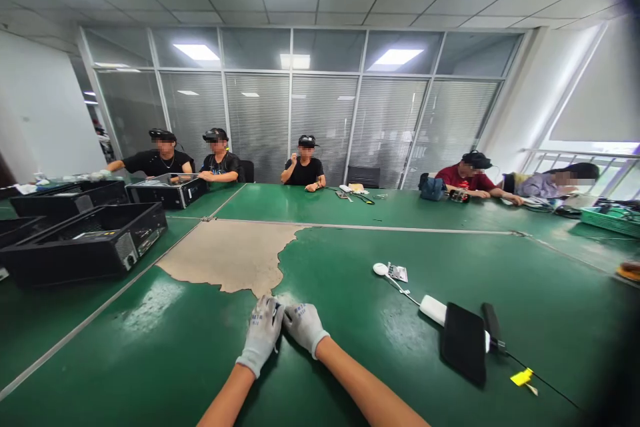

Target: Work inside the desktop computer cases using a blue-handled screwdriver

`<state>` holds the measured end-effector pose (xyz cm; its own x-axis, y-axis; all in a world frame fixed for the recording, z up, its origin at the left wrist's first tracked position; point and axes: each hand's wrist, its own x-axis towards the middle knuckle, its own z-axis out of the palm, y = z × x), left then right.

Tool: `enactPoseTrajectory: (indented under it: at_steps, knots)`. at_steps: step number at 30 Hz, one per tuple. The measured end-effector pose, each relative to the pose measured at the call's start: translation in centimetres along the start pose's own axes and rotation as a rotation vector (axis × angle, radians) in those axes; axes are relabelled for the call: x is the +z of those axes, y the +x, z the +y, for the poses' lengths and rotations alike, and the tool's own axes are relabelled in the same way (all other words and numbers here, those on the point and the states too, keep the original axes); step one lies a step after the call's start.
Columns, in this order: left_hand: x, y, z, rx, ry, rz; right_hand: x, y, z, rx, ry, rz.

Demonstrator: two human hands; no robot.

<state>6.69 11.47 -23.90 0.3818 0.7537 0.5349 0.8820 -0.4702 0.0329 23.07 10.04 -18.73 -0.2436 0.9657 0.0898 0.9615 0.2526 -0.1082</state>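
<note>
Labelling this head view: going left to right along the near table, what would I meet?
Black open computer case → bare tan patch → gloved left hand → gloved right hand → flat black pouch → yellow tag.

Both hands gloved. Left hand (pixel 261 335) and right hand (pixel 303 325) each wore a thin, close-fitting knit glove, pale grey-white, with a ribbed cuff that ended at the wrist. Small blue printed characters sat on the back of each glove near the knuckles (too small to read). The fabric looked slightly soiled, greyer toward the fingertips. Forearms were bare from the cuffs back to the lower edge of the view; no sleeves, watch or bands showed on them. Gloves appeared a matching pair, same weave and same blue marking. Relative to the left glove, the right one lay just to its right, cuff equally snug.
</note>
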Motion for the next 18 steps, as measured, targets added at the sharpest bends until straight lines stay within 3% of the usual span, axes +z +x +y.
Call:
enactPoseTrajectory:
  at_steps: [6,18]
  knots:
    - [1.4,0.0,-0.4,0.006,0.011,0.009,-0.2,0.1,-0.2,0.008,0.004,0.015]
    - [-0.2,1.1,0.2,0.004,0.0,0.05,-0.2,0.5,-0.3,0.04,-0.036,-0.001]
